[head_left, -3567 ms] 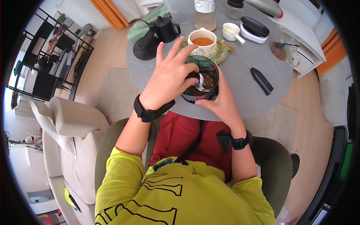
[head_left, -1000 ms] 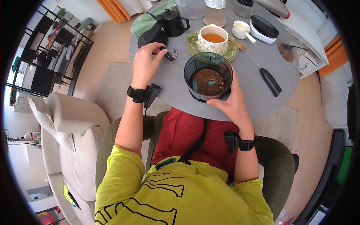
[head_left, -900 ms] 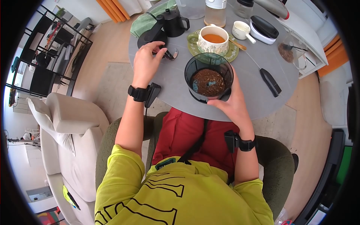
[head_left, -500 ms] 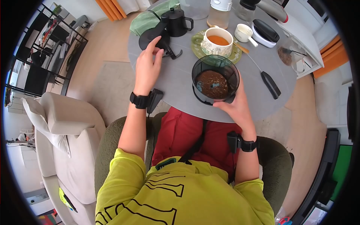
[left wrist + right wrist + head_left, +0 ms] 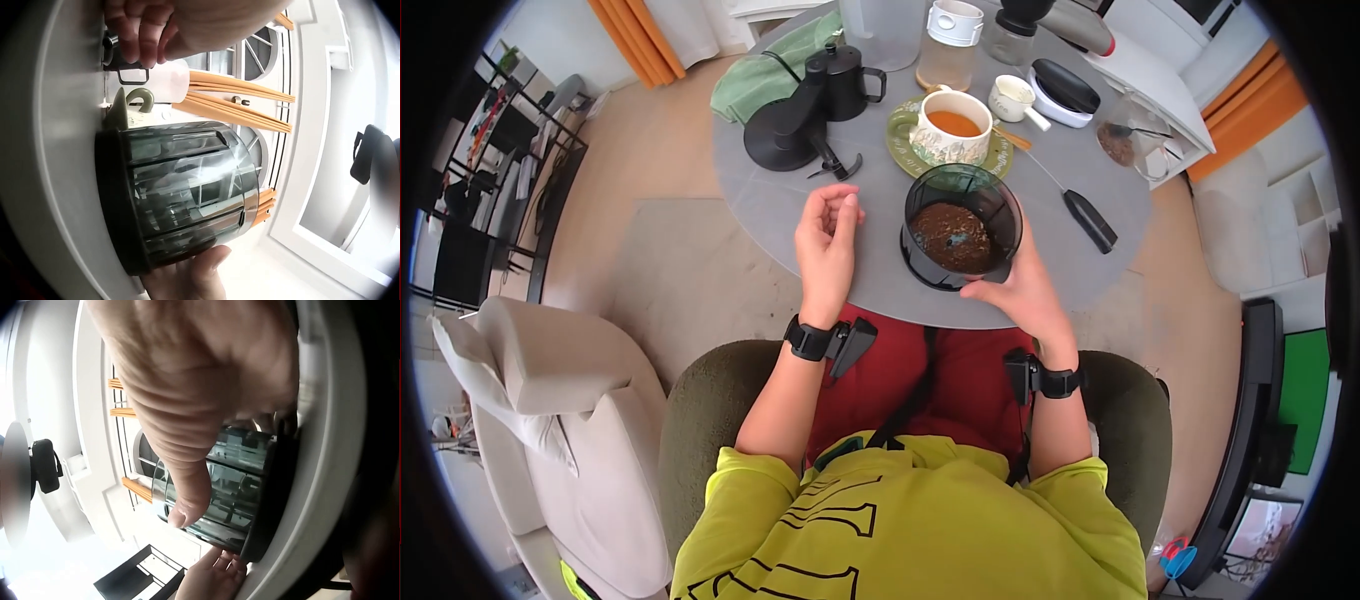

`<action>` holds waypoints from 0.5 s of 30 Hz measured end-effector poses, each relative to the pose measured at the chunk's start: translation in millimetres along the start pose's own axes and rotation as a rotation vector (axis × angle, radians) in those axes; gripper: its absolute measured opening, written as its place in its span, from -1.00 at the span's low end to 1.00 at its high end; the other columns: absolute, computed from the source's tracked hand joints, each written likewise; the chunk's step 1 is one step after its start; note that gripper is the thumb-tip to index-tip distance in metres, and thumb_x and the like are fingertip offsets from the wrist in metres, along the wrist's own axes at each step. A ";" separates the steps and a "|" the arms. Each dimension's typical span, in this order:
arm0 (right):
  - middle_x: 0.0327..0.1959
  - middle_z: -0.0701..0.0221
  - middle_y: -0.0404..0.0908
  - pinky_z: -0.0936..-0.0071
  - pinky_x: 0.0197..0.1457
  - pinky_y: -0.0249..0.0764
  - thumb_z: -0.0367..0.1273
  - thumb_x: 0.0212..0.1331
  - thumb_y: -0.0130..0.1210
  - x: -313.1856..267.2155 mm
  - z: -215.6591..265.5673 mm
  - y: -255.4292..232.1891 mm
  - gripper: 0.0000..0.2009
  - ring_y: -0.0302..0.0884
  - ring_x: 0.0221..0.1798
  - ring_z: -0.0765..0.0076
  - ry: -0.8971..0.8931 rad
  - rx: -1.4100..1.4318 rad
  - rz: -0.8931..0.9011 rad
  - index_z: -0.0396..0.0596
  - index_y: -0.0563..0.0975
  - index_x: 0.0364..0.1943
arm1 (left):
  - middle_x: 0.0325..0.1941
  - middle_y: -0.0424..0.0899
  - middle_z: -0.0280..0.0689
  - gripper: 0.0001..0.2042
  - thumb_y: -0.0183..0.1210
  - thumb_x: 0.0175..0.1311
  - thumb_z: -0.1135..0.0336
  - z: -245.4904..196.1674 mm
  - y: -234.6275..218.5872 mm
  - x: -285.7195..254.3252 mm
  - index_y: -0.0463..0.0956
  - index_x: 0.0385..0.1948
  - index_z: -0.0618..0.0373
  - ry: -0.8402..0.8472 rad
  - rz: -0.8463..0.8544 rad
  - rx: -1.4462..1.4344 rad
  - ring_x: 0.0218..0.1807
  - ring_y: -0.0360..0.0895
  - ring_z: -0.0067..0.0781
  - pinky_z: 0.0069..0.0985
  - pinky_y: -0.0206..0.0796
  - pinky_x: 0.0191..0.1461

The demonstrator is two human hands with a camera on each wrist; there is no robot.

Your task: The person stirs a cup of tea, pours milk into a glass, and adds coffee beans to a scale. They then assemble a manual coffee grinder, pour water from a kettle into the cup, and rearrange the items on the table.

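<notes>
Because the round grey table (image 5: pixel 870 262) ends just below the work, I judge the safer room lies leftward. Near that edge stands the smoky see-through cylindrical cup (image 5: pixel 966 185), its axis upright, brown grounds (image 5: pixel 946 243) inside. The right hand (image 5: pixel 1028 285) is nearer — thumb and fingers wrapped round its side. I see the left hand (image 5: pixel 828 240) loosely curled, apparently holding nothing — cup to its right, gap between.

The container (image 5: pixel 995 222), with grounds (image 5: pixel 946 234) inside, is between the left hand (image 5: pixel 827 240) and the right hand (image 5: pixel 1030 285). Behind it on the tabletop (image 5: pixel 880 240), the cup (image 5: pixel 950 149) stands on the saucer (image 5: pixel 900 152). The pot (image 5: pixel 842 88) stands left of the cup; the handled tool (image 5: pixel 1090 222) lies to the right.
</notes>
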State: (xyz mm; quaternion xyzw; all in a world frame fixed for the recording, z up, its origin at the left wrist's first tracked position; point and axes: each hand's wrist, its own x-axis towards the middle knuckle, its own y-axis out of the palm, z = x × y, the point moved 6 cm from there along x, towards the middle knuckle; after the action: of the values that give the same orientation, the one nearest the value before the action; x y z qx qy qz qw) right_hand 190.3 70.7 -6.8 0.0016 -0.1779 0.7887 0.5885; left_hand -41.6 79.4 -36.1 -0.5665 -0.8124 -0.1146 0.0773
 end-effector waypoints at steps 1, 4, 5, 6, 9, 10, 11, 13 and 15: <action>0.33 0.17 0.25 0.29 0.42 0.14 -0.44 -0.34 0.49 -0.7 -0.4 2.3 0.13 0.21 0.37 0.20 0.044 0.047 -0.004 -0.10 -0.04 0.42 | -0.40 0.55 -0.40 -0.88 0.07 0.34 0.42 1.2 -1.2 0.8 0.49 -0.18 0.25 -0.016 -0.006 -0.016 -0.34 0.45 -0.69 -0.71 0.30 -0.22; 0.32 0.16 0.26 0.30 0.39 0.19 -0.44 -0.35 0.50 -0.6 4.9 9.9 0.14 0.24 0.35 0.17 0.114 0.218 -0.051 -0.13 -0.04 0.41 | -0.40 0.49 -0.44 -0.88 0.06 0.36 0.40 1.6 -1.4 -0.3 0.49 -0.19 0.23 -0.059 0.036 0.029 -0.30 0.41 -0.70 -0.70 0.27 -0.16; 0.32 0.16 0.26 0.30 0.39 0.19 -0.44 -0.35 0.50 -1.1 1.9 10.1 0.14 0.24 0.35 0.17 0.112 0.212 -0.054 -0.13 -0.04 0.41 | -0.40 0.49 -0.44 -0.88 0.06 0.36 0.40 1.8 -1.6 -0.2 0.49 -0.19 0.23 -0.057 0.039 0.023 -0.30 0.41 -0.70 -0.70 0.27 -0.16; 0.31 0.15 0.25 0.29 0.39 0.20 -0.43 -0.35 0.51 -1.9 -2.2 9.3 0.13 0.25 0.35 0.16 0.066 0.078 -0.071 -0.16 -0.02 0.40 | -0.40 0.49 -0.45 -0.88 0.06 0.36 0.40 2.6 -1.9 -0.2 0.49 -0.19 0.23 -0.058 0.038 0.020 -0.31 0.41 -0.70 -0.70 0.26 -0.16; 0.31 0.14 0.25 0.28 0.38 0.21 -0.40 -0.35 0.52 -7.5 14.4 7.0 0.11 0.25 0.35 0.15 -0.027 -0.153 -0.115 -0.21 0.01 0.37 | -0.41 0.49 -0.45 -0.88 0.07 0.35 0.39 1.9 -2.4 -1.1 0.49 -0.19 0.23 -0.063 0.046 0.001 -0.31 0.41 -0.70 -0.71 0.26 -0.16; 0.31 0.13 0.25 0.27 0.38 0.20 -0.39 -0.36 0.53 -11.4 24.6 6.6 0.10 0.25 0.35 0.15 -0.073 -0.241 -0.137 -0.24 0.03 0.36 | -0.40 0.49 -0.45 -0.87 0.08 0.35 0.39 1.7 -3.0 -1.3 0.49 -0.19 0.23 -0.068 0.050 -0.008 -0.31 0.41 -0.70 -0.71 0.26 -0.16; 0.31 0.13 0.25 0.27 0.38 0.20 -0.39 -0.36 0.53 -16.6 28.6 6.1 0.10 0.25 0.35 0.15 -0.077 -0.248 -0.137 -0.24 0.03 0.36 | -0.40 0.49 -0.45 -0.87 0.08 0.35 0.39 2.7 -3.6 -1.0 0.49 -0.19 0.23 -0.065 0.048 -0.015 -0.31 0.41 -0.70 -0.71 0.26 -0.16; 0.30 0.12 0.26 0.26 0.38 0.21 -0.35 -0.37 0.54 -28.8 36.9 3.2 0.09 0.26 0.34 0.16 -0.109 -0.063 -0.147 -0.25 0.06 0.35 | -0.41 0.55 -0.42 -0.89 0.09 0.32 0.42 3.5 -4.8 -1.1 0.50 -0.22 0.25 -0.040 0.042 -0.027 -0.34 0.45 -0.70 -0.71 0.31 -0.21; 0.30 0.12 0.26 0.27 0.39 0.19 -0.33 -0.40 0.55 -33.3 47.8 4.1 0.10 0.25 0.34 0.17 -0.129 0.040 -0.147 -0.25 0.08 0.35 | -0.40 0.55 -0.42 -0.89 0.09 0.32 0.42 2.4 -4.7 -1.8 0.50 -0.22 0.25 -0.043 0.042 -0.015 -0.34 0.46 -0.69 -0.71 0.31 -0.20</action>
State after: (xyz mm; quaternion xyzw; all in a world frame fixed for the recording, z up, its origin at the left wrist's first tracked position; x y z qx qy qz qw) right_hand 186.8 25.4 29.8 0.0771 -0.1989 0.7452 0.6318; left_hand -45.3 76.9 -39.4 -0.5863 -0.8009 -0.1070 0.0579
